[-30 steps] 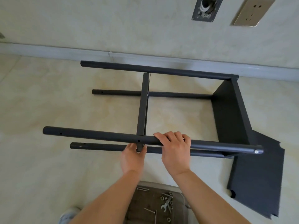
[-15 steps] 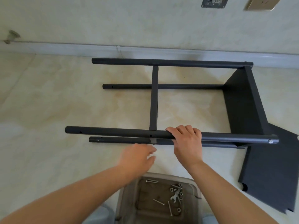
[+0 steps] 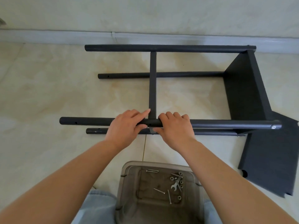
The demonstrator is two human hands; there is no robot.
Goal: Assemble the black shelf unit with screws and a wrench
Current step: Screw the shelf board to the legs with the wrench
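The black shelf frame lies on its side on the floor, with several long tubes joined to a black shelf panel (image 3: 242, 88) at the right. A flat black crossbar (image 3: 152, 84) runs from the far tube to the near upper tube (image 3: 226, 124). My left hand (image 3: 125, 126) grips that tube just left of the crossbar joint, fingers over the top and thumb below. My right hand (image 3: 175, 128) grips the same tube just right of the joint. A small grey bracket end shows between my thumbs. A screw head (image 3: 273, 126) sits at the tube's right end.
A translucent brown plastic box (image 3: 129, 188) stands between my knees, holding a small wrench (image 3: 176, 185), several nuts and long screws. A second black panel (image 3: 271, 159) lies flat on the floor at the right. The wall and baseboard run just behind the frame.
My left hand rose from above the box and took hold of the near upper tube left of the joint. My right hand slid left along the tube toward the crossbar.
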